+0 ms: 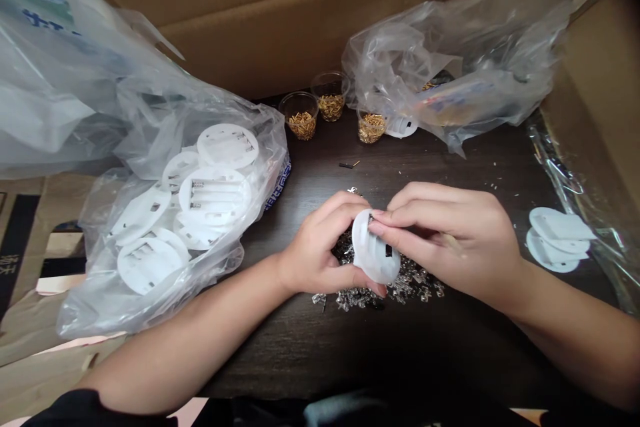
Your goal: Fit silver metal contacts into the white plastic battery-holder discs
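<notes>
A round white plastic piece (376, 255) is held tilted over a pile of small metal parts (413, 280) on the dark table. My left hand (323, 243) grips its left and lower edge between thumb and fingers. My right hand (450, 233) has thumb and forefinger pinched together at the piece's upper edge, near a slot. Whatever sits between those fingertips is too small to make out. Part of the metal pile is hidden behind the piece and my hands.
An open plastic bag (235, 240) with several white round pieces (215, 197) lies left. Cups of gold pins (302, 124) stand at the back, beside another plastic bag (470, 80). White pieces (560, 233) are stacked right. Cardboard (250, 27) rises behind the dark table (300, 353).
</notes>
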The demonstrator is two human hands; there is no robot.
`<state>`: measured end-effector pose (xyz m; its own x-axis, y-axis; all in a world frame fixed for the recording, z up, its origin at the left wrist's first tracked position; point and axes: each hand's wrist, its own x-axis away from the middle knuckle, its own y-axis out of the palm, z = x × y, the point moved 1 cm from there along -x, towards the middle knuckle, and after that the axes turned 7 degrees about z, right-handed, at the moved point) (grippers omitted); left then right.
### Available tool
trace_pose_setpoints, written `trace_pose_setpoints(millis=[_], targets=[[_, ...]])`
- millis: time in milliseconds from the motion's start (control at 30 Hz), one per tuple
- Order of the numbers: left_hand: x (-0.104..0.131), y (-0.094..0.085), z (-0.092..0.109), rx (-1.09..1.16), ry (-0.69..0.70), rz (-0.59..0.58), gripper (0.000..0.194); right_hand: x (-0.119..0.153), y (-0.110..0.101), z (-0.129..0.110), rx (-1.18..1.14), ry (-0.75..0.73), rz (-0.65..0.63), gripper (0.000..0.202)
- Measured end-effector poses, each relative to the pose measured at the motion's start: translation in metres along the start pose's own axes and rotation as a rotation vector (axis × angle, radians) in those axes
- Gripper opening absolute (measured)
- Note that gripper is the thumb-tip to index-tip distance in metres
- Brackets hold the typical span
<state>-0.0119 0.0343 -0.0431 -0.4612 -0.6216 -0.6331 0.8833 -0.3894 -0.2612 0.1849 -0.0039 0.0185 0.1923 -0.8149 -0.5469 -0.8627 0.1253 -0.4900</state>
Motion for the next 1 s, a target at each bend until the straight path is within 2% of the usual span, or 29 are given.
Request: trace_pose_setpoints(millis=[100, 167, 267, 367, 500, 700, 833, 1000], targets=[[-0.001, 0.0, 0.0, 0.038, -0.056, 0.001, 0.075, -0.005, -0.004, 0.004, -0.093, 0.057, -0.07, 0.008], [-0.001, 0.0, 0.001, 0.072, -0.114, 0.023, 0.074, -0.007, -0.007, 0.008, -0.163, 0.135, -0.103, 0.015], [-0.002, 0.0, 0.002, 0.121, -0.19, 0.064, 0.071, -0.008, -0.008, 0.016, -0.278, 0.285, -0.025, 0.032], [-0.002, 0.002, 0.003, 0.156, -0.233, 0.057, 0.072, -0.01, -0.007, 0.019, -0.439, 0.382, 0.095, 0.039], [-0.004, 0.003, 0.006, 0.207, -0.267, 0.052, 0.076, -0.027, -0.008, 0.002, -0.674, 0.373, 0.177, 0.064], [-0.005, 0.004, 0.007, 0.218, -0.281, 0.043, 0.074, -0.059, 0.006, -0.029, -0.987, 0.602, 0.196, 0.075], [-0.004, 0.005, 0.005, 0.234, -0.269, 0.086, 0.071, -0.057, 0.022, -0.026, -1.105, 0.61, 0.184, 0.074], [-0.003, 0.006, 0.004, 0.23, -0.251, 0.089, 0.07, -0.05, 0.023, -0.024, -1.113, 0.583, 0.212, 0.072]])
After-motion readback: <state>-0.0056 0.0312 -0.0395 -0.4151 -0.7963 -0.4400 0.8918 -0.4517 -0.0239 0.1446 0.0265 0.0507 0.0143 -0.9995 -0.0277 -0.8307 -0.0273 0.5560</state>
